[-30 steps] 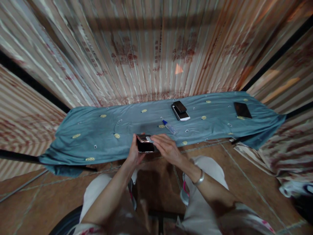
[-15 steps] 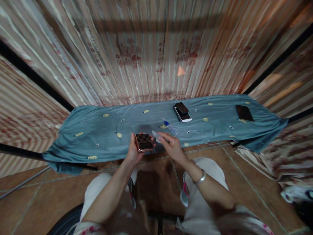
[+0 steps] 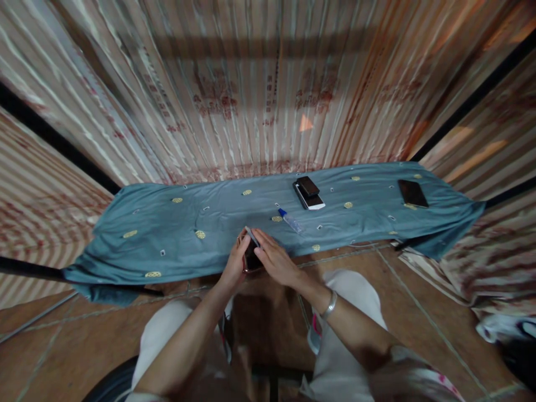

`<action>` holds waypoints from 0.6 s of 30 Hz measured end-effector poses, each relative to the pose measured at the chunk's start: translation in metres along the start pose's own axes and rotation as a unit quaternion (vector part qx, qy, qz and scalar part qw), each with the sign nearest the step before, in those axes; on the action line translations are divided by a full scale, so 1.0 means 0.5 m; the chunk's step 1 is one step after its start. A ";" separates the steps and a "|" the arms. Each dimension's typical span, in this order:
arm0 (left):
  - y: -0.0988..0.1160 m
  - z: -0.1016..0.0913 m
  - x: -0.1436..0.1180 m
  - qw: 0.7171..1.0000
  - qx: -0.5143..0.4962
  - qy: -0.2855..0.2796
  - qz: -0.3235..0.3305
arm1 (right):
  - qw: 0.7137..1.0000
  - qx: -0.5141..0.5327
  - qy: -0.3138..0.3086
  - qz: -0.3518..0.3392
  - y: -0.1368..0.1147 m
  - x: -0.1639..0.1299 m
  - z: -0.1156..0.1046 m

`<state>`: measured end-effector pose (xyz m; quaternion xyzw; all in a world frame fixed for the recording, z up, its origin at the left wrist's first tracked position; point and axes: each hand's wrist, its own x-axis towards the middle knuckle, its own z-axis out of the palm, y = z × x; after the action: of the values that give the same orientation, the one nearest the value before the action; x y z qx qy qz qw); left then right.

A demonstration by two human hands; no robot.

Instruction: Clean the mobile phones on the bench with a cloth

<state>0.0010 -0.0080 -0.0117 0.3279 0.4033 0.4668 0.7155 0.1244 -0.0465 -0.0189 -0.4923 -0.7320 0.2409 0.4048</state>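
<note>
A small dark phone with a rose-gold edge (image 3: 250, 262) is in my left hand (image 3: 235, 261), whose fingers curl around its left side. My right hand (image 3: 274, 261) lies over the phone's right side, fingers bent and close together. Between the fingers of both hands shows a thin pale grey piece (image 3: 253, 237) against the phone's upper part; whether it is cloth or something stiffer is unclear. Much of the phone is hidden under my right hand. Beyond my hands a clear bottle with a blue tip (image 3: 291, 221) lies on its side on the blue cloth.
The blue patterned cloth (image 3: 226, 212) covers a long low table. Stacked there are a black device (image 3: 308, 186) and a white-edged phone (image 3: 315, 203). A dark flat tablet-like device (image 3: 412, 193) lies at right. Black poles (image 3: 54, 134) and striped curtains (image 3: 251, 111) surround the table.
My right hand has moved left with the pale piece, from beside the phone onto it. The phone has turned, and its checkered face is now mostly covered. The view has shifted slightly.
</note>
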 end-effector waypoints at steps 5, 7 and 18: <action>-0.008 -0.015 -0.004 0.985 0.133 -0.078 0.072 | 0.996 0.088 0.023 -0.009 0.004 -0.002 -0.017; -0.009 -0.020 -0.003 0.976 0.166 -0.099 0.105 | 0.995 0.099 0.019 -0.025 -0.010 -0.007 -0.020; -0.009 -0.025 -0.006 0.948 0.267 -0.112 0.130 | 0.997 0.056 -0.001 -0.059 0.002 -0.007 -0.034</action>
<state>-0.0089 -0.0113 -0.0201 0.6069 0.3841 0.3915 0.5752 0.1398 -0.0501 -0.0117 -0.4247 -0.7455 0.2579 0.4442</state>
